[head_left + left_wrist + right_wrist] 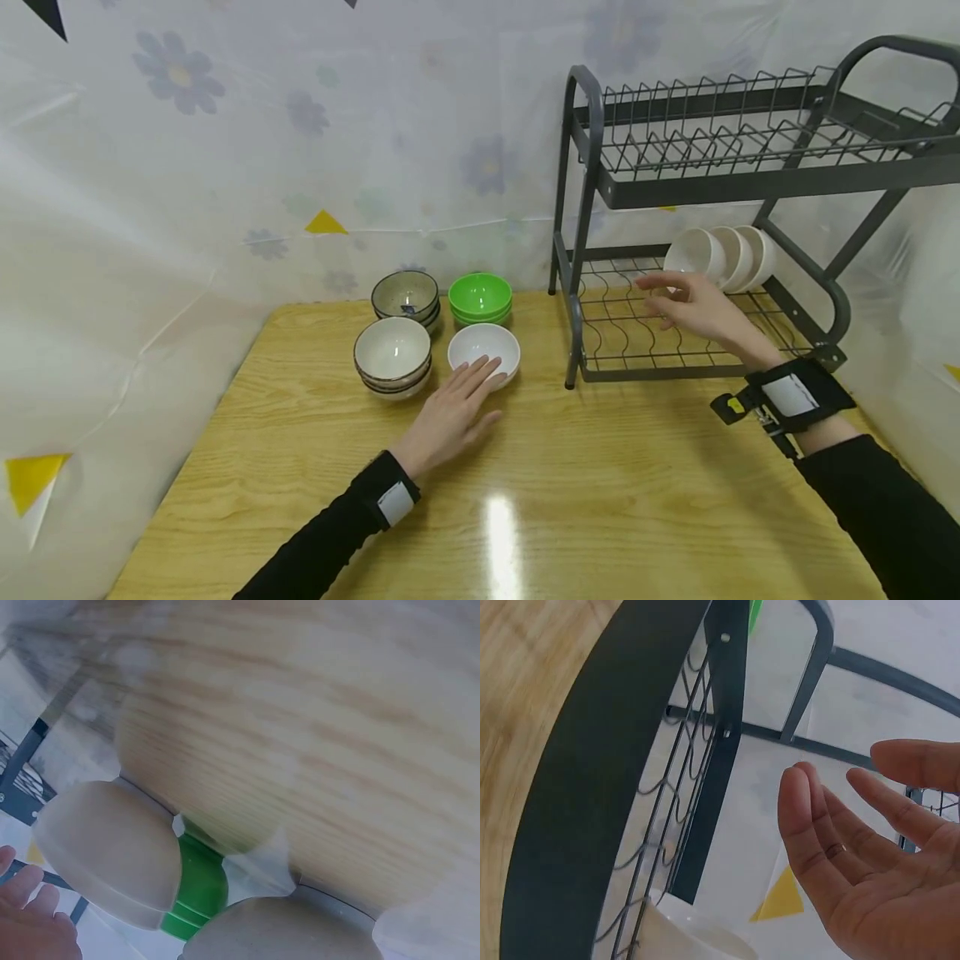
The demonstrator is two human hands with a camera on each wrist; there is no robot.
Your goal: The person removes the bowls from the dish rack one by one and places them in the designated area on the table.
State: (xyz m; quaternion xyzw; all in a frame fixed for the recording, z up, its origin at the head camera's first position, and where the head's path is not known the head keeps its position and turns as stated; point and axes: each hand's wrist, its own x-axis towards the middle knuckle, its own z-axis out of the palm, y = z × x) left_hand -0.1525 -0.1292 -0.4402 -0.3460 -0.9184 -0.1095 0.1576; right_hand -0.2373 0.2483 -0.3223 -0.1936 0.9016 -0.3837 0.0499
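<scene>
My left hand (450,417) reaches over the near side of a white bowl (480,342), its fingers extended and overlapping the rim. In the left wrist view, the fingers (41,900) show just beside the bowl's (109,851) outer wall. My right hand (697,312) hovers at the lower tier of a dark metal dish rack (678,372), fingers loosely bent, nothing between them in the right wrist view. Three white bowls (688,250) stand on edge in that tier, right behind the right hand. One white bowl (694,930) also shows low in the right wrist view.
Green bowls (480,296) are stacked behind the white bowl. To the left stand a stack of cream bowls with dark rims (392,354) and a stack of greyish bowls (405,293). The rack's upper wire tier (750,179) overhangs the lower one. A plastic-covered wall (420,150) rises behind the wooden table (585,500).
</scene>
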